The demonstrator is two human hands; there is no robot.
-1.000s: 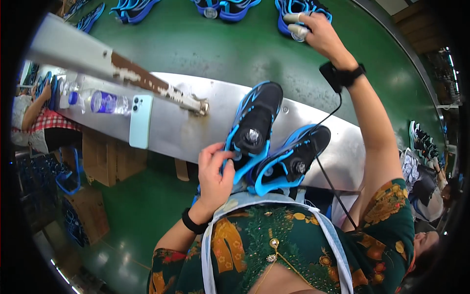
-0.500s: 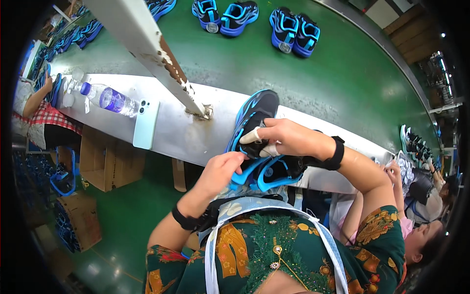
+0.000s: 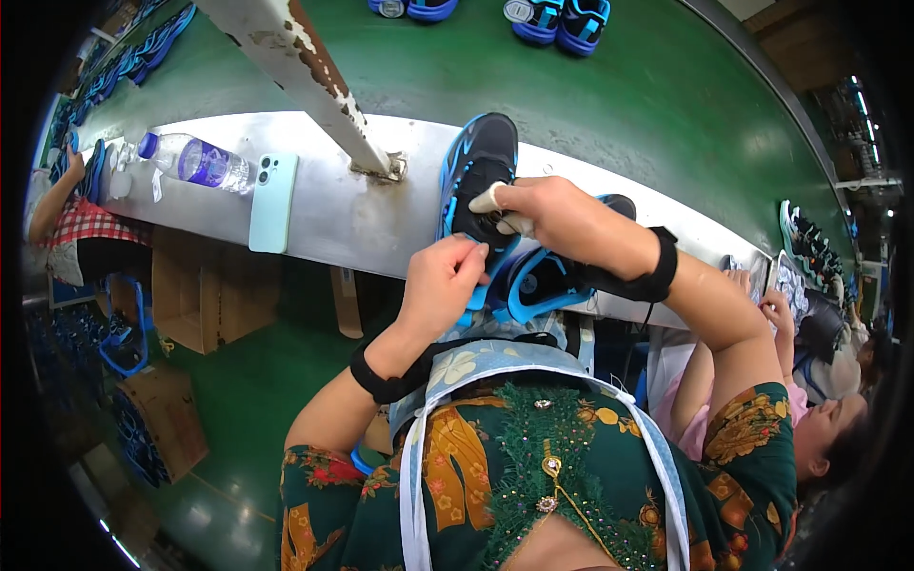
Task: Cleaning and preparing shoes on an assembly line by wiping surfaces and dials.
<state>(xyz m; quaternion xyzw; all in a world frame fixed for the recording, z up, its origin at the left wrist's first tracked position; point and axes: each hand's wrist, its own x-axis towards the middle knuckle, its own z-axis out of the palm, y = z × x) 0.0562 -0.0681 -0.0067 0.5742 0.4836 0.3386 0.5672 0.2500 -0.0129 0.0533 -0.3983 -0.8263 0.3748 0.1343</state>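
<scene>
Metal ledge [image 3: 319, 224] beneath 2 shoes [image 3: 490, 143]; right hand [image 3: 562, 224] partly hides both, grip unclear; left hand [image 3: 433, 290] curls fingers, pinch indistinct.

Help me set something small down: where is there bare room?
The metal ledge is bare between the phone and post foot. The green surface has a wide stretch right of the far shoes. Crowded: around the bottle, and where left hand and right hand work at the near shoes.
</scene>
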